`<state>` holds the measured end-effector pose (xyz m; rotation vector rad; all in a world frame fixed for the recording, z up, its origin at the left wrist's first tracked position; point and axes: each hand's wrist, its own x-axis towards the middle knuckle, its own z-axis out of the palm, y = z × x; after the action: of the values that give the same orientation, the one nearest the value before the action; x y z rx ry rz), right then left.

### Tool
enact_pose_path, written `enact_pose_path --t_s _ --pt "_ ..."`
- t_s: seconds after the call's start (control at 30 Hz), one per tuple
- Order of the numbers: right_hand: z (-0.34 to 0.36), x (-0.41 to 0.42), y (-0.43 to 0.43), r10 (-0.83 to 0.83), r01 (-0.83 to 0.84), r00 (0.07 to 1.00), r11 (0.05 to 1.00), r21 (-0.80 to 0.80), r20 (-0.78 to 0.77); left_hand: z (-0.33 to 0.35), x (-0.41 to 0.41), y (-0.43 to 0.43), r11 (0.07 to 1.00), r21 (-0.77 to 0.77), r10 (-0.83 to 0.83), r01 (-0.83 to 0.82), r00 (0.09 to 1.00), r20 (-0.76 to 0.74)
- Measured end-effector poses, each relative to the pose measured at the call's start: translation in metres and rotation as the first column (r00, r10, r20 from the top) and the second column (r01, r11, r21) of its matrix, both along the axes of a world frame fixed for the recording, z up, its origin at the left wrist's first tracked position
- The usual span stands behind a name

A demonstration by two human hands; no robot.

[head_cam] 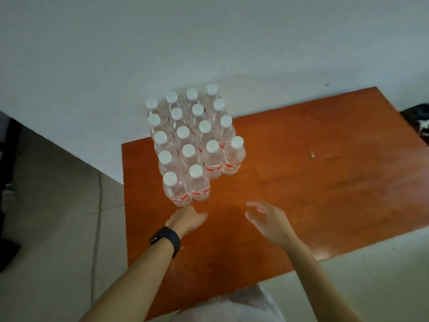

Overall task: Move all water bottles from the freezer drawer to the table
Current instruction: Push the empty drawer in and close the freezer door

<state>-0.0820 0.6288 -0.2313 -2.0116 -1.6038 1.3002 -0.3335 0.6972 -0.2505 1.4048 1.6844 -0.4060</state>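
Several clear water bottles (pixel 196 145) with white caps and red labels stand upright in tight rows at the far left of the orange-brown table (pixel 301 182). My left hand (pixel 188 218), a black watch on its wrist, hovers just in front of the nearest bottle (pixel 176 189) and holds nothing; its fingers point down and are partly hidden. My right hand (pixel 269 219) hangs over the bare tabletop to the right, fingers spread, empty. The freezer drawer is out of view.
A white wall runs behind the table. Grey tiled floor lies to the left, with a dark object (pixel 8 182) at the left edge. A small yellowish scrap (pixel 312 154) lies on the table's right part. Something dark (pixel 417 122) sits beyond the table's right corner.
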Motion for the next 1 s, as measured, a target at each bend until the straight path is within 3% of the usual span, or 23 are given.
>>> enact_pose_path --t_s 0.1,0.23,0.33,0.43,0.53,0.63,0.83,1.0 --pt "0.026 0.051 -0.046 -0.14 0.137 0.988 0.989 0.056 0.064 0.009 0.057 -0.011 0.98 -0.004 -0.197 0.198 0.976 0.089" --pt "0.053 0.122 -0.122 -0.396 0.369 0.906 0.912 0.18 0.151 0.039 0.171 -0.038 0.834 0.203 -0.541 0.514 0.833 0.114" --pt "0.073 0.178 -0.194 -0.558 0.514 0.811 0.823 0.241 0.178 0.068 0.273 -0.079 0.657 0.395 -0.721 0.643 0.688 0.079" --pt "0.093 0.232 -0.276 -0.695 0.62 0.695 0.71 0.335 0.186 0.098 0.377 -0.137 0.407 0.556 -0.873 0.725 0.487 0.004" --pt "0.113 0.285 -0.361 -0.806 0.693 0.553 0.586 0.421 0.212 0.127 0.469 -0.206 0.2 0.681 -0.949 0.704 0.311 -0.044" --pt "0.132 0.329 -0.444 -0.889 0.747 0.402 0.457 0.483 0.22 0.152 0.543 -0.278 0.084 0.746 -0.984 0.66 0.171 -0.041" --pt "0.158 0.393 -0.573 -0.969 0.764 0.133 0.233 0.601 0.207 0.183 0.655 -0.403 -0.091 0.824 -0.995 0.559 -0.078 -0.057" --pt "0.161 0.441 -0.648 -0.983 0.762 -0.017 0.107 0.639 0.185 0.186 0.74 -0.486 -0.137 0.856 -0.971 0.498 -0.24 -0.016"
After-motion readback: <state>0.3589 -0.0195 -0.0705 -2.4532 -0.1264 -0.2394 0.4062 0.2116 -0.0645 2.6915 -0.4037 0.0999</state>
